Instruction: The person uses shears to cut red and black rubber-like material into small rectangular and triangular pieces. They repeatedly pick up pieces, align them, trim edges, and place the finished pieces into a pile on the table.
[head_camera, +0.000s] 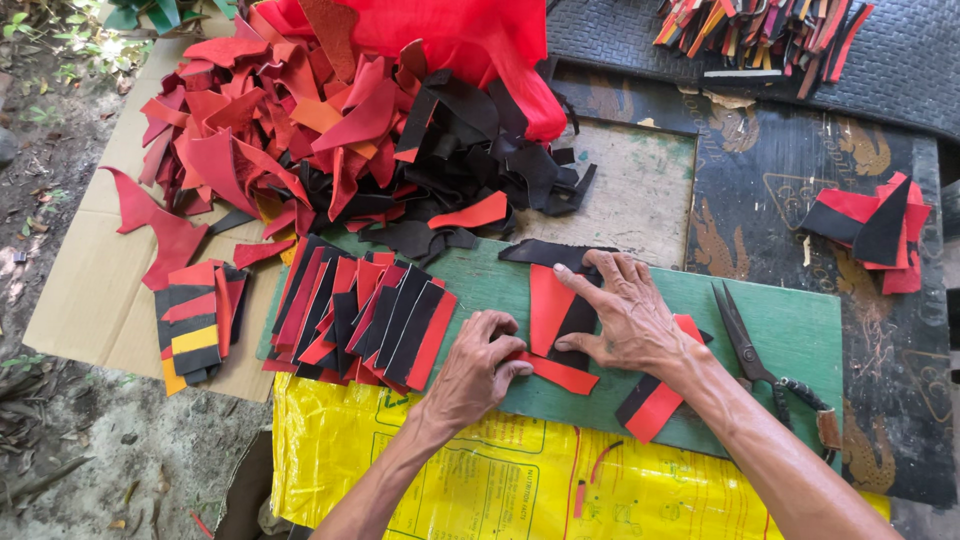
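My left hand (478, 368) pinches the end of a narrow red leather strip (562, 375) lying on the green board (790, 325). My right hand (625, 315) presses flat, fingers spread, on a red piece (548, 305) and a black piece (575, 320) laid side by side on the board. A red-and-black piece (650, 408) pokes out from under my right wrist. To the left, a fanned row of cut red and black strips (365, 320) overlaps the board's left end.
Black-handled scissors (745, 345) lie on the board to the right. A big heap of red and black leather scraps (340, 130) fills the back. Small stacks sit at left (195, 325) and far right (875, 230). A yellow sack (480, 470) hangs in front.
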